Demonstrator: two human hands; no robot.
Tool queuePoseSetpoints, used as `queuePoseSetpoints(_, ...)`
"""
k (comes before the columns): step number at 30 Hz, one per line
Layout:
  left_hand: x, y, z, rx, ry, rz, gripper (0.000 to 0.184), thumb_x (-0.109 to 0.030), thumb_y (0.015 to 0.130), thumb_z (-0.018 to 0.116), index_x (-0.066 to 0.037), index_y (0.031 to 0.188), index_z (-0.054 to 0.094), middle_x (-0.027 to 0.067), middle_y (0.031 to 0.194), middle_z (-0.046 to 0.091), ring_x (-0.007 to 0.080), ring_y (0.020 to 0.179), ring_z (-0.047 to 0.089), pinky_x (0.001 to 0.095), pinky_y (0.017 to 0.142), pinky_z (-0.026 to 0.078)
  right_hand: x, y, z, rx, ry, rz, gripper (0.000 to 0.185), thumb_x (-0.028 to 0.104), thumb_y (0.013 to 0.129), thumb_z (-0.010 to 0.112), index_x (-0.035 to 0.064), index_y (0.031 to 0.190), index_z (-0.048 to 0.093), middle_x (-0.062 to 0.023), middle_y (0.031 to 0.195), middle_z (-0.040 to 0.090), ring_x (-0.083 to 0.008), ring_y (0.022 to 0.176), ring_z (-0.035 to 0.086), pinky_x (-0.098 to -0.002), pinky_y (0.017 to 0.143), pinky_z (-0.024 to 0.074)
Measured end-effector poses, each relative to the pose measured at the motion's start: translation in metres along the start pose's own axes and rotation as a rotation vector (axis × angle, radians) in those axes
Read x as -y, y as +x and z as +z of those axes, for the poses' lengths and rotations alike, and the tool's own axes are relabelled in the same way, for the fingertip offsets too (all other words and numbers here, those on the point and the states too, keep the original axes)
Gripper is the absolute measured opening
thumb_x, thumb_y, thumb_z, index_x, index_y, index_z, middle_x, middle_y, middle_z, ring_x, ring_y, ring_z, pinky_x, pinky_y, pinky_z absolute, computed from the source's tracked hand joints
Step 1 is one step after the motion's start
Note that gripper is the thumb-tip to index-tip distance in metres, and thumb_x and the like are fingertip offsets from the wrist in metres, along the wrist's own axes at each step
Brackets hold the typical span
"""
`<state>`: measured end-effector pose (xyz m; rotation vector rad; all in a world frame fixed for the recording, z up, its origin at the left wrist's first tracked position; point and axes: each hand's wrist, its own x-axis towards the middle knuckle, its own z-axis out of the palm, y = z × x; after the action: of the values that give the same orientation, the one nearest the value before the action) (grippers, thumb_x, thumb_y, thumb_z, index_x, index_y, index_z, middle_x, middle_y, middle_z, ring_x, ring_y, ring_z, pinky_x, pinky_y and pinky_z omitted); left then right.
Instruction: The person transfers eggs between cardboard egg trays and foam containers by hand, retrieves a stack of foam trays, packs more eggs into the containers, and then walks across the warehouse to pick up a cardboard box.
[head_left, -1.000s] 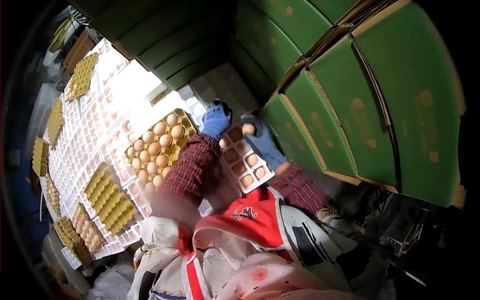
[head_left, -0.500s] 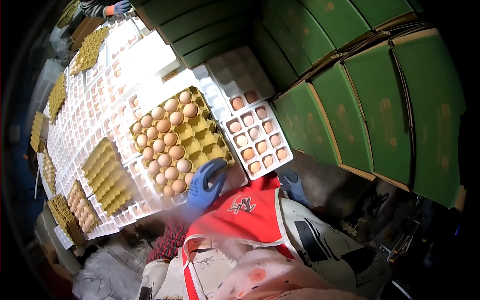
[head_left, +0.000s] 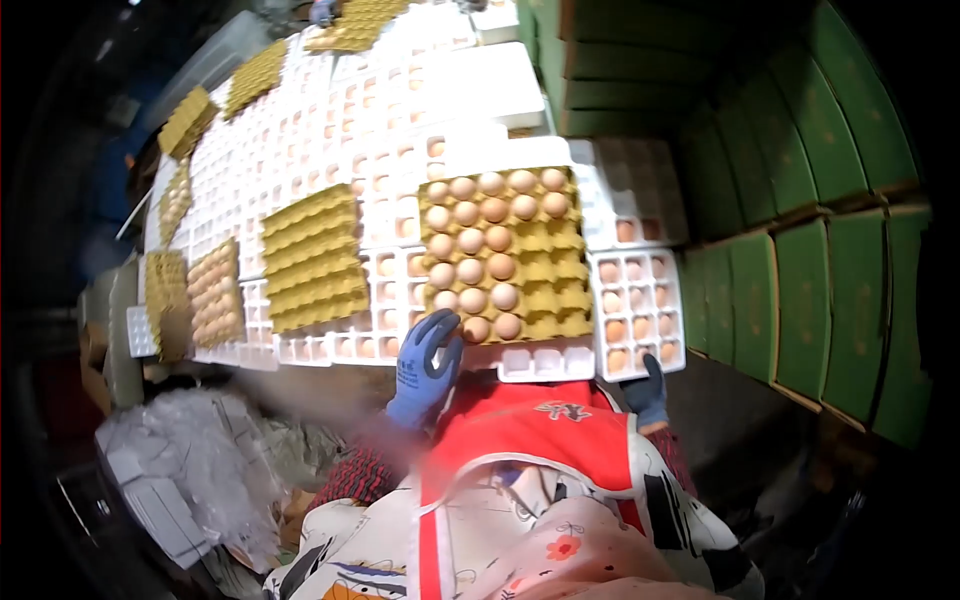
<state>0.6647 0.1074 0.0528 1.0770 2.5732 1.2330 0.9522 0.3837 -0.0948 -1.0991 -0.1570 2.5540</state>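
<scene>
At six o'clock, a red cloth apron bears a dark emblem, illegible. At seven, the blue-gloved left hand curls half open, empty, by the near-left corner of a yellow moulded tray of brown eggs. At four, the blue-gloved right hand meets a white plastic tray; I cannot tell its grip. Green cardboard boxes stand at three.

Green cartons are stacked in rows along the right side, forming a wall, their upper rows in deep shadow. Strong white light falls on the upper middle — nearly washed out there — while the room's edges fall to black. Floor at lower right: dark grey, detail poor. Lower left: a crumpled heap of clear plastic sheeting. Upper left: a translucent bin, dim surroundings behind — blurred.
</scene>
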Motion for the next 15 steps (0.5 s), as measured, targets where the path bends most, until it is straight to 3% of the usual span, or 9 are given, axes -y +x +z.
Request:
queuePoseSetpoints(3, 0.053, 0.006, -0.026, -0.240, -0.019, -0.127, 0.033, -0.008, 0.087, 0.068, 0.000, 0.118, 0.063, 0.0188, 0.122, 0.062, 0.0340, 0.115, 0.058, 0.0402, 0.099, 0.046, 0.000, -0.042, -0.019, -0.005, -0.080, -0.045, 0.066, 0.027, 0.091, 0.058, 0.0095, 0.149, 0.033, -0.0139, 0.146, 0.044, -0.0357, 0.132, 0.044, -0.0509, 0.113, 0.0346)
queuePoseSetpoints(4, 0.077, 0.005, -0.034, -0.309, -0.143, -0.259, 0.036, -0.009, 0.087, 0.067, 0.000, 0.121, 0.062, 0.0188, 0.124, 0.061, 0.0335, 0.117, 0.056, 0.0409, 0.101, 0.044, -0.002, -0.061, -0.028, 0.017, -0.099, -0.033, 0.069, 0.030, 0.091, 0.057, 0.0107, 0.151, 0.030, -0.0133, 0.150, 0.039, -0.0352, 0.136, 0.040, -0.0511, 0.114, 0.0321)
queuePoseSetpoints(6, 0.131, 0.004, -0.053, -0.389, 0.062, -0.205, 0.043, -0.013, 0.086, 0.069, -0.001, 0.127, 0.058, 0.0191, 0.126, 0.058, 0.0335, 0.120, 0.054, 0.0413, 0.103, 0.042, -0.011, -0.100, 0.009, 0.271, -0.145, -0.036, 0.072, 0.036, 0.092, 0.052, 0.0119, 0.154, 0.023, -0.0121, 0.156, 0.030, -0.0340, 0.141, 0.031, -0.0494, 0.116, 0.0267)
queuePoseSetpoints(7, 0.154, 0.004, -0.064, -0.372, 0.328, -0.165, 0.056, -0.020, 0.086, 0.072, -0.003, 0.135, 0.052, 0.0185, 0.133, 0.055, 0.0326, 0.126, 0.049, 0.0425, 0.105, 0.038, -0.016, -0.111, 0.033, 0.284, -0.157, -0.032, 0.072, 0.036, 0.092, 0.052, 0.0119, 0.154, 0.023, -0.0121, 0.156, 0.030, -0.0340, 0.141, 0.031, -0.0494, 0.116, 0.0267)
queuePoseSetpoints(8, 0.181, 0.002, -0.070, -0.313, 0.494, -0.256, 0.080, -0.042, 0.081, 0.075, -0.005, 0.144, 0.041, 0.0214, 0.140, 0.047, 0.0393, 0.131, 0.040, 0.0492, 0.110, 0.029, -0.019, -0.125, 0.057, 0.266, -0.177, -0.057, 0.071, 0.035, 0.093, 0.051, 0.0120, 0.154, 0.023, -0.0121, 0.156, 0.030, -0.0338, 0.141, 0.032, -0.0493, 0.116, 0.0269)
queuePoseSetpoints(11, 0.217, 0.004, -0.068, -0.206, 0.812, -0.324, 0.113, -0.073, 0.071, 0.066, -0.007, 0.153, 0.024, 0.0218, 0.147, 0.037, 0.0476, 0.137, 0.027, 0.0633, 0.112, 0.012, -0.028, -0.160, 0.126, 0.203, -0.234, -0.145, 0.069, 0.033, 0.094, 0.050, 0.0121, 0.154, 0.023, -0.0119, 0.155, 0.030, -0.0332, 0.141, 0.033, -0.0487, 0.116, 0.0276)
queuePoseSetpoints(12, 0.211, 0.010, -0.067, -0.099, 0.797, -0.389, 0.115, -0.075, 0.071, 0.065, -0.008, 0.154, 0.023, 0.0219, 0.147, 0.037, 0.0479, 0.137, 0.027, 0.0654, 0.112, 0.010, -0.031, -0.170, 0.145, 0.173, -0.253, -0.170, 0.068, 0.033, 0.094, 0.049, 0.0121, 0.154, 0.023, -0.0118, 0.155, 0.030, -0.0330, 0.141, 0.033, -0.0486, 0.116, 0.0278)
queuePoseSetpoints(15, 0.208, 0.014, -0.062, -0.101, 0.859, -0.409, 0.112, -0.071, 0.070, 0.067, -0.009, 0.153, 0.025, 0.0166, 0.138, 0.046, 0.0477, 0.134, 0.031, 0.0678, 0.111, 0.011, -0.020, -0.151, 0.175, 0.071, -0.372, -0.252, 0.059, 0.022, 0.097, 0.050, 0.0107, 0.151, 0.029, -0.0152, 0.150, 0.037, -0.0316, 0.137, 0.039, -0.0476, 0.114, 0.0324)
